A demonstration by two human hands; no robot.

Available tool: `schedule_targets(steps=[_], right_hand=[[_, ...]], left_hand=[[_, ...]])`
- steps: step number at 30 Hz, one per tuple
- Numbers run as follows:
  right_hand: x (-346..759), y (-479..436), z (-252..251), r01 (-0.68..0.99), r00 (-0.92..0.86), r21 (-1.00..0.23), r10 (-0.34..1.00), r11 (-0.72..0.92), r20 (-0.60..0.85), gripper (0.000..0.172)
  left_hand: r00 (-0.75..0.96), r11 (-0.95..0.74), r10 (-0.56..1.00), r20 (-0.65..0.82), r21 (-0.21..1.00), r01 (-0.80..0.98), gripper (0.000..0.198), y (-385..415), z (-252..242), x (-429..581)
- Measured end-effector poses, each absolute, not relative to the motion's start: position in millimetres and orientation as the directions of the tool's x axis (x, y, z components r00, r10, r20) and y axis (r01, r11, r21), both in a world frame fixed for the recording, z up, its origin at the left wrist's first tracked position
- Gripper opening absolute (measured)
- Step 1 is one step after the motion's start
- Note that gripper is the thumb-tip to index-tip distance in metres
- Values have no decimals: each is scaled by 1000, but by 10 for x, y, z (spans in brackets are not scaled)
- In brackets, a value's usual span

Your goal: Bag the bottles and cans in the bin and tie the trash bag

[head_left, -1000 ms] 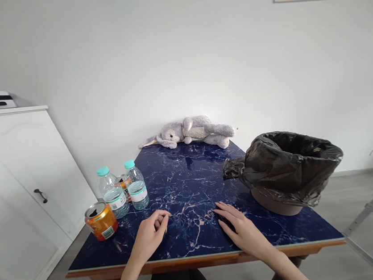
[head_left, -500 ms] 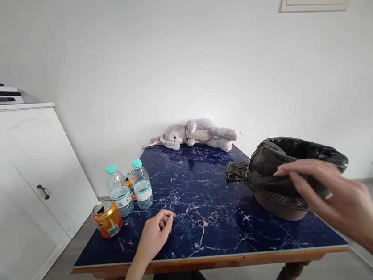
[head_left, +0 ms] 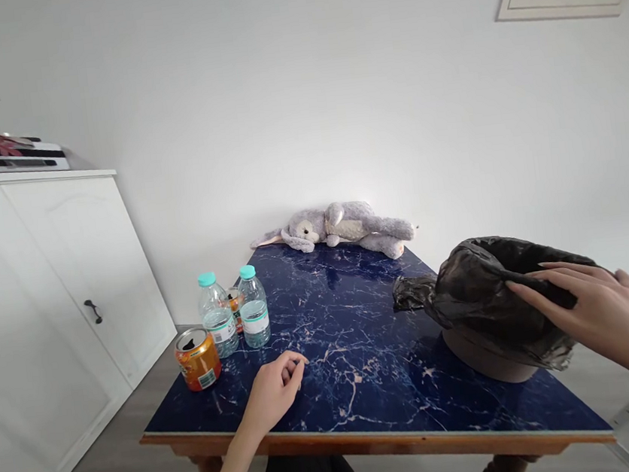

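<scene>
My right hand (head_left: 589,311) lies with fingers stretched over the near rim of a brown bin lined with a black plastic bag (head_left: 485,292) at the table's right side. My left hand (head_left: 275,390) rests on the blue marble tabletop (head_left: 346,316) near the front edge, fingers loosely curled, nothing visible in it. An orange drink can (head_left: 197,358) with its top opened stands to the left of that hand. Behind the can stand two clear water bottles (head_left: 254,306) with teal caps, and another small can shows between them.
A grey plush toy (head_left: 341,227) lies along the table's far edge by the white wall. A white cabinet (head_left: 44,312) stands at the left with a printer and a red plant on top. Grey floor surrounds the table.
My right hand rose from the tabletop and moved right onto the bin's bag. The left hand stayed put. The view shifted to the left.
</scene>
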State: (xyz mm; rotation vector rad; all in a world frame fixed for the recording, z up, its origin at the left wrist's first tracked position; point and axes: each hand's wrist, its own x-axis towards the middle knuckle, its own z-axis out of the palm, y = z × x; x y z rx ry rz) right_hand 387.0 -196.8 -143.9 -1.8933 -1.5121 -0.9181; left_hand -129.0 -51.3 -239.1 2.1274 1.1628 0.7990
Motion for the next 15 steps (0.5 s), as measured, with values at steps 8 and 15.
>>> schedule_targets(steps=[8, 15], right_hand=[[3849, -1967, -1373, 985, 172, -114, 693, -129, 700, 79], [3040, -1792, -1156, 956, 65, -252, 725, 153, 686, 58]], left_hand=[[446, -447, 868, 220, 737, 507, 42, -519, -2382, -1301], [435, -438, 874, 217, 739, 512, 41, -503, -2391, -1293]])
